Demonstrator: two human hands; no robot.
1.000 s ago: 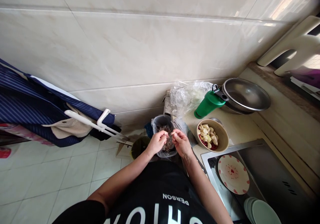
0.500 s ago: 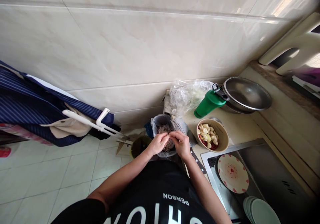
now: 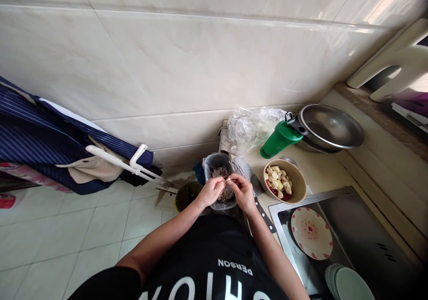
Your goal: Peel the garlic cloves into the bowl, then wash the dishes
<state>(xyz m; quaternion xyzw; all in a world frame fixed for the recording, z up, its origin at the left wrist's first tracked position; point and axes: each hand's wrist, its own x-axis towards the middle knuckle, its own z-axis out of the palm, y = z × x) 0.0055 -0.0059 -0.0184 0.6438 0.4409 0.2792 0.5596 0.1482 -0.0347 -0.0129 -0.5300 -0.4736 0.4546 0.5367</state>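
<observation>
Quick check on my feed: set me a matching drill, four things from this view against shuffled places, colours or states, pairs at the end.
Things:
1. Shaker bottle
2. Lined bin
3. Knife handle
4. Round basket

Matches:
A. Black with white dots
B. Holding pale cloves
C. Green
D. Below the left hand and right hand

Pairs: 1-C, 2-D, 3-A, 4-B
</observation>
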